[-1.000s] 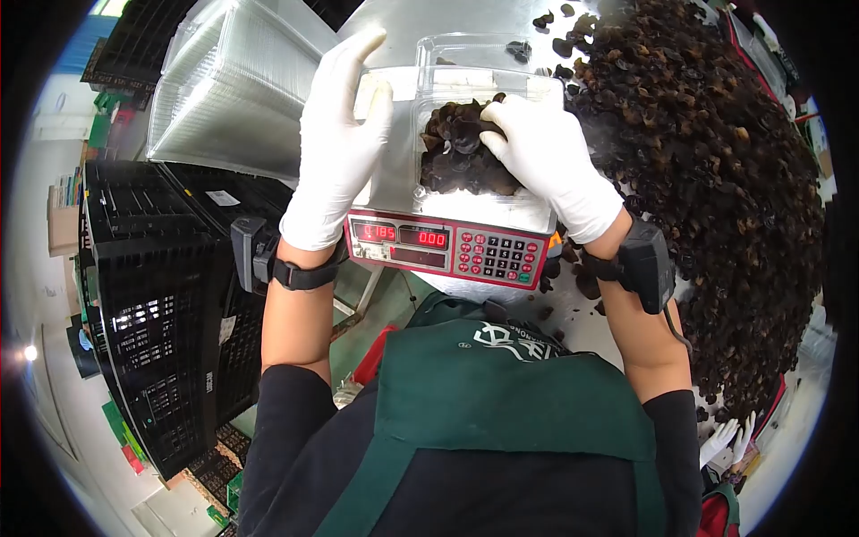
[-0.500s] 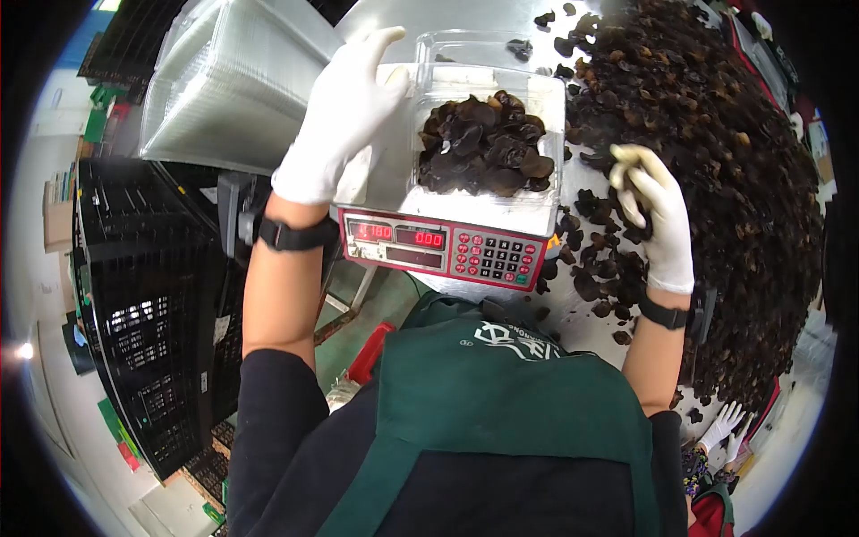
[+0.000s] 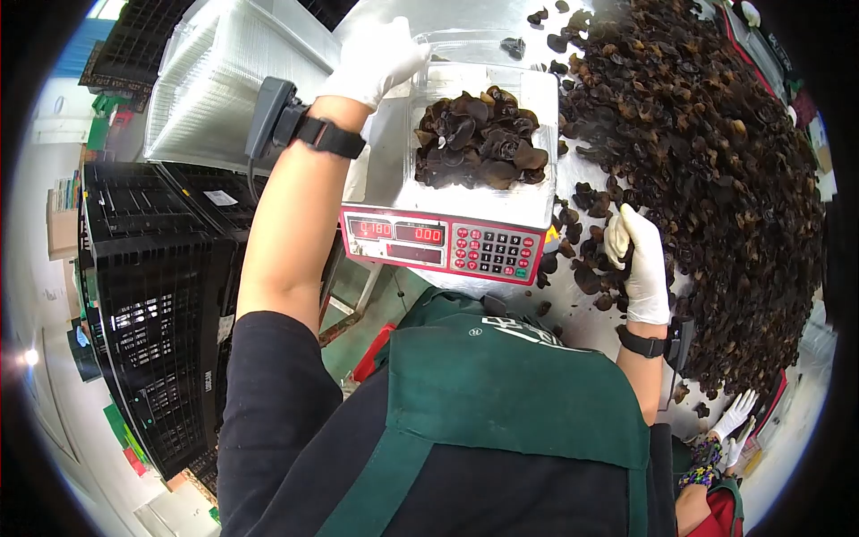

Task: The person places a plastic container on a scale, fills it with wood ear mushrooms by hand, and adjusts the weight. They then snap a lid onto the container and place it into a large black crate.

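Observation:
My left hand (image 3: 380,61), in a white glove, is at the back left corner of a clear plastic tray; its fingertips are at the lid edge, and whether they grip it is unclear. The tray holds dark, curled fungus-like pieces (image 3: 480,136) and rests on a scale (image 3: 438,243) with a red front panel. The red display reads 0.180 and 0.00. Over the loose pieces right of the scale is my right hand (image 3: 637,259), gloved in white, its fingers curled inward; what they hold, if anything, is hidden.
Stacked clear trays (image 3: 228,89) stand at the upper left, above black crates (image 3: 148,304). A large heap of dark pieces (image 3: 716,179) covers the metal table's right side. At the lower right are a co-worker's gloved hands (image 3: 735,413).
My left hand has moved up and right to the tray's back corner. My right hand has come down toward me, its fingers more curled.

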`<state>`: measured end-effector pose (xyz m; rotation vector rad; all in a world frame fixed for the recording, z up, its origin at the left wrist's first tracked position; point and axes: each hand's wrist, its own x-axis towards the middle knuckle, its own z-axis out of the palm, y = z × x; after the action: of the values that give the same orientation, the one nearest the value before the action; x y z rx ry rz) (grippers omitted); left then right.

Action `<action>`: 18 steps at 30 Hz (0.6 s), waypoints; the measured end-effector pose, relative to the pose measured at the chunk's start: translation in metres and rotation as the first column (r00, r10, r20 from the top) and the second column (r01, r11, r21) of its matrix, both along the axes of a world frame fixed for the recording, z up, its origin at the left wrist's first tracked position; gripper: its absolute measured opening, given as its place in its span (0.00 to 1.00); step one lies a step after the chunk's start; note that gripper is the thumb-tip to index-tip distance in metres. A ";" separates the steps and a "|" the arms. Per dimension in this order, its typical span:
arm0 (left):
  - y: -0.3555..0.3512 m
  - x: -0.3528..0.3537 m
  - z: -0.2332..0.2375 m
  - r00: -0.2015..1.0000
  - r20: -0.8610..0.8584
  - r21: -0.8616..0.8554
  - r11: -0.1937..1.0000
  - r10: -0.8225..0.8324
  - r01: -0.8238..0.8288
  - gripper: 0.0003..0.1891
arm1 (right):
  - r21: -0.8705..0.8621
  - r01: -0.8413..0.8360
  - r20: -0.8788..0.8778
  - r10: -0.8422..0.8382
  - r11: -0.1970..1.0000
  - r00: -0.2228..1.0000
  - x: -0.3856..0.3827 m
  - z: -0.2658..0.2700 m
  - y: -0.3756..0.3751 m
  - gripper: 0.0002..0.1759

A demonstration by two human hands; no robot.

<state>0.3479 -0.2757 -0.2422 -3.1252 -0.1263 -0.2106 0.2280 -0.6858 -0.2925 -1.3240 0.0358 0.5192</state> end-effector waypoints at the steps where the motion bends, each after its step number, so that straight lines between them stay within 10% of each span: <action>1: -0.006 -0.008 0.006 0.999 0.046 0.021 0.999 -0.027 0.026 0.25 | -0.013 0.002 0.032 -0.002 1.000 0.999 -0.001 0.001 0.004 0.25; 7: -0.033 -0.071 0.042 0.859 -0.176 -0.668 0.699 -0.481 0.255 0.15 | -0.087 -0.055 -0.012 0.054 0.995 0.998 -0.004 0.007 0.014 0.22; 10: -0.040 -0.084 0.043 0.784 -0.100 -0.536 0.697 -0.612 0.476 0.11 | -0.095 -0.088 -0.010 0.088 0.992 0.996 -0.003 0.012 0.021 0.22; 14: -0.034 -0.087 0.024 0.840 0.084 -0.384 0.761 -0.536 0.523 0.08 | -0.113 -0.112 0.028 0.116 0.987 0.993 -0.006 0.014 0.025 0.20; 18: -0.051 -0.120 0.054 0.975 0.142 -0.789 0.575 -0.173 0.217 0.06 | -0.061 -0.191 -0.008 0.191 0.980 0.982 -0.014 0.030 0.032 0.19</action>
<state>0.2279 -0.3270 -0.1885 -4.0623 0.1990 -0.3046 0.2145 -0.6540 -0.2623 -1.3953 -0.0749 0.6868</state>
